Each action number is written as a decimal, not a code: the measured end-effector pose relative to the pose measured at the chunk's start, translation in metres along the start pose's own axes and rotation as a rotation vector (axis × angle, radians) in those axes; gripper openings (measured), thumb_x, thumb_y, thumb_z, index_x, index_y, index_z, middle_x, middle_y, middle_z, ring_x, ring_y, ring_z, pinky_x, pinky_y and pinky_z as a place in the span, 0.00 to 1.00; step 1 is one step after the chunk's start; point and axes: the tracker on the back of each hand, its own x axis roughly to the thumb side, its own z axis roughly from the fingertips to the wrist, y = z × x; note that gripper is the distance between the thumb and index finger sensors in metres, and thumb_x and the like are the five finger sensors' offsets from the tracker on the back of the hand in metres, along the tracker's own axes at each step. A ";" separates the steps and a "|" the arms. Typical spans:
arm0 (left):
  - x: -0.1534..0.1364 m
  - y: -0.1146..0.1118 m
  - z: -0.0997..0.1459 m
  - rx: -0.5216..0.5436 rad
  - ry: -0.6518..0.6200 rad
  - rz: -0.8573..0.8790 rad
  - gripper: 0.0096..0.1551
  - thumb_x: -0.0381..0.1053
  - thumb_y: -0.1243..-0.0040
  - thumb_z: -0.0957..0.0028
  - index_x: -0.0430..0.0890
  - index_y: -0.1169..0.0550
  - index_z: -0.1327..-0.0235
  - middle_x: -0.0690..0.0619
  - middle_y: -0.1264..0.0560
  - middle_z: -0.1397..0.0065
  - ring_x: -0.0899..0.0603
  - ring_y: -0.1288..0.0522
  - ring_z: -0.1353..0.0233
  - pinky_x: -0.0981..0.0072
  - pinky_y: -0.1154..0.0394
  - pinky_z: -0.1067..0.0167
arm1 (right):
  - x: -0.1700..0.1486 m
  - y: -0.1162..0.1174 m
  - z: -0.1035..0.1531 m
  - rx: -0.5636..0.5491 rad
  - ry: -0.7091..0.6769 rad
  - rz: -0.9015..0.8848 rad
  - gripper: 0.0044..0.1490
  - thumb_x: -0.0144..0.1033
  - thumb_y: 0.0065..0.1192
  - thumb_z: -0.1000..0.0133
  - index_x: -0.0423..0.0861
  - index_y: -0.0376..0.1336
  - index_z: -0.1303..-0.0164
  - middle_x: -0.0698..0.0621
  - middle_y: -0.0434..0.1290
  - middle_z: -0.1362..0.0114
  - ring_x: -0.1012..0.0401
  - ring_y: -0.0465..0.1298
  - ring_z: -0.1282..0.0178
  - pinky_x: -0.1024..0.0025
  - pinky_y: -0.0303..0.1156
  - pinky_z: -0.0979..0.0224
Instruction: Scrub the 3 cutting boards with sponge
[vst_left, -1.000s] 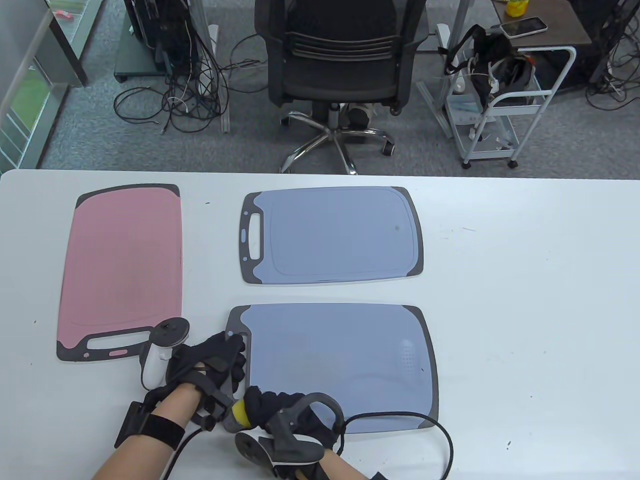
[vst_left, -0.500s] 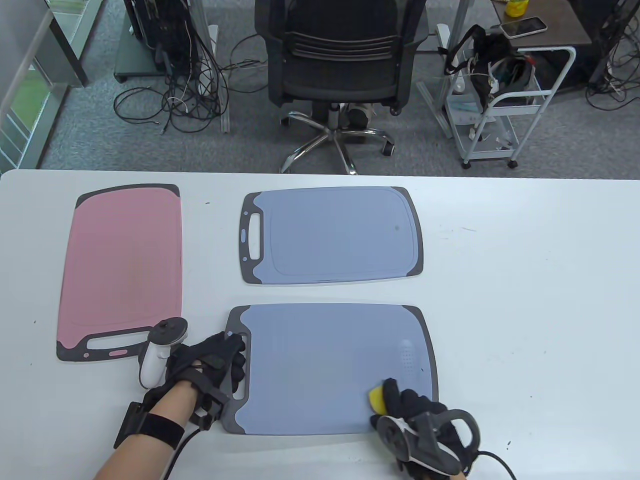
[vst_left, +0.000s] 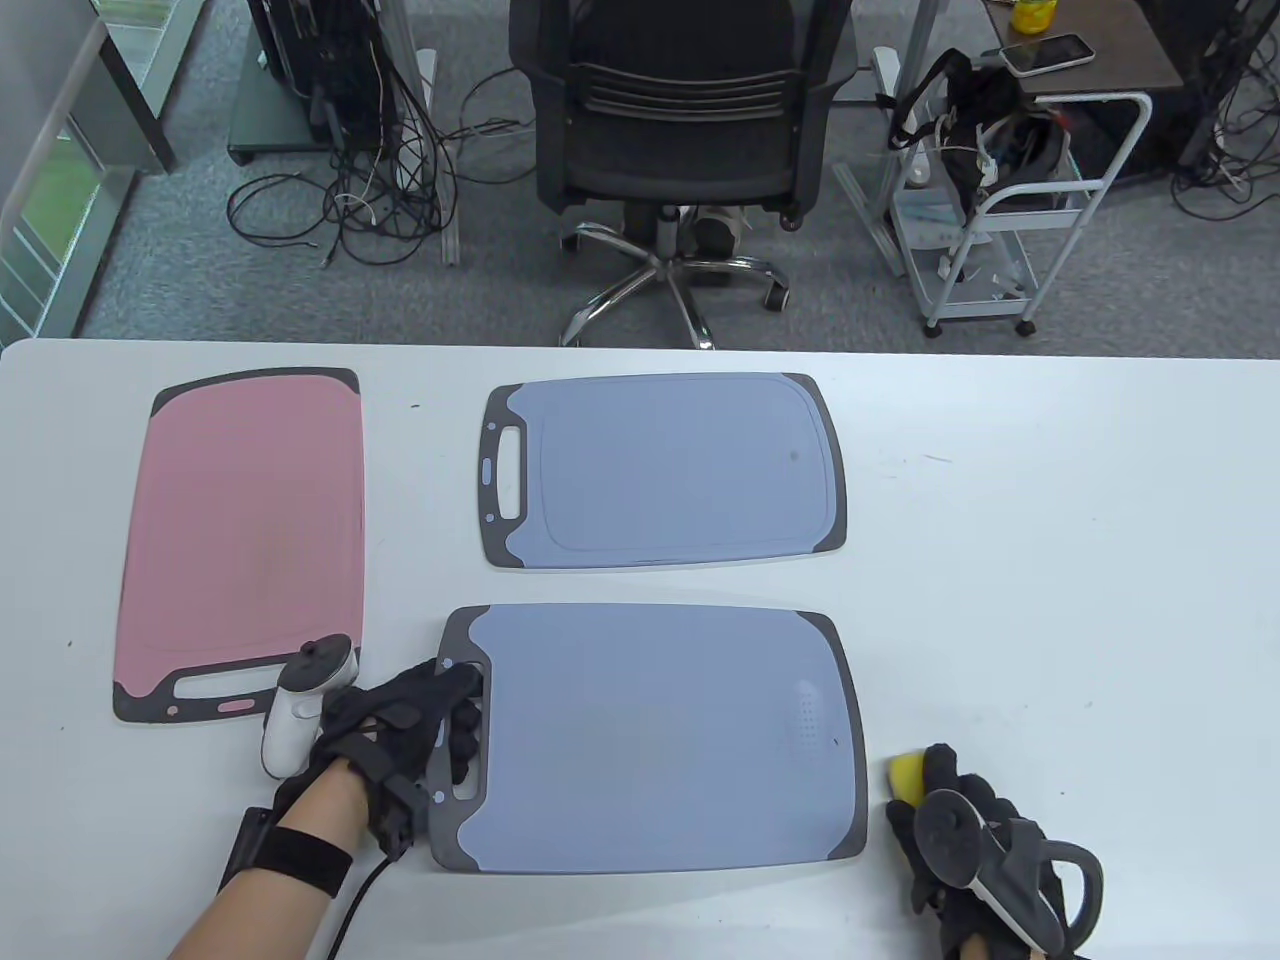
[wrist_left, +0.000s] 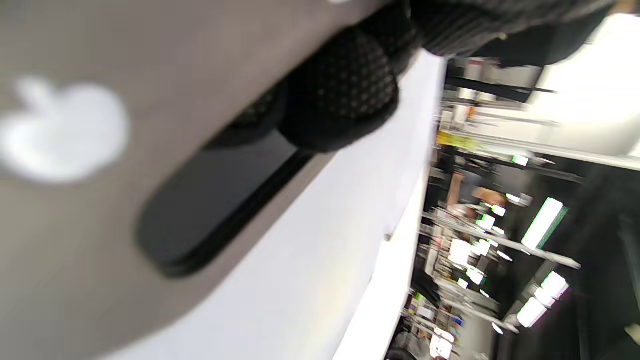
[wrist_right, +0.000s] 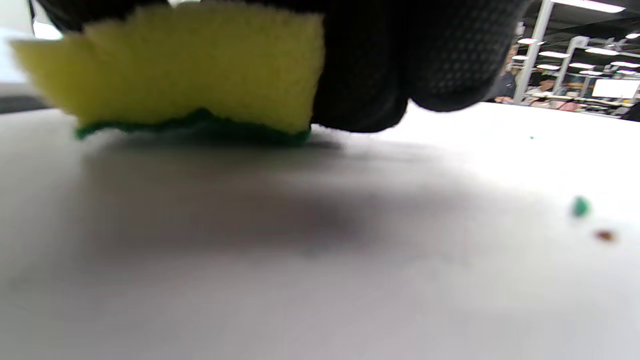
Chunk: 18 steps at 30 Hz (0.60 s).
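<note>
Sponge, yellow foam with a green scouring face (vst_left: 906, 773), is pinched in the right hand (vst_left: 975, 850), green side down on the white table (vst_left: 1050, 600) just off the near grey-blue plastic cutting board (vst_left: 660, 740). Left hand (vst_left: 400, 735) hooks curled fingers through that board's dark handle slot, likely to steady or reposition it. Smaller grey-blue board (vst_left: 665, 470) and pink board (vst_left: 245, 530) lie beyond.

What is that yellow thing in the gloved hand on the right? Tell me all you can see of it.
It is a sponge: soft yellow foam with a thin green scouring layer underneath, its edges a little ragged. The right hand grips it from above, fingers curled round it. It sits green side down on the white table, just right of the near blue cutting board, off its surface.
</note>
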 end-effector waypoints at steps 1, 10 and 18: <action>0.009 0.000 0.006 0.089 -0.054 -0.054 0.28 0.63 0.44 0.37 0.44 0.26 0.36 0.57 0.17 0.54 0.56 0.11 0.62 0.65 0.09 0.63 | -0.003 -0.001 0.000 -0.026 0.014 -0.030 0.48 0.61 0.60 0.48 0.45 0.58 0.23 0.46 0.73 0.38 0.57 0.78 0.52 0.56 0.76 0.44; 0.100 -0.021 0.090 0.347 -0.924 -0.596 0.26 0.61 0.40 0.42 0.53 0.27 0.34 0.58 0.18 0.47 0.52 0.13 0.54 0.56 0.13 0.51 | -0.025 -0.008 0.003 -0.083 0.093 -0.165 0.48 0.62 0.59 0.47 0.45 0.58 0.23 0.46 0.74 0.38 0.57 0.78 0.52 0.57 0.76 0.44; 0.070 -0.028 0.082 0.109 -0.701 -1.024 0.23 0.49 0.27 0.51 0.51 0.20 0.43 0.53 0.17 0.41 0.40 0.17 0.31 0.38 0.25 0.31 | -0.035 -0.010 0.008 -0.110 0.135 -0.277 0.48 0.61 0.59 0.47 0.44 0.58 0.23 0.46 0.74 0.38 0.57 0.78 0.52 0.56 0.76 0.44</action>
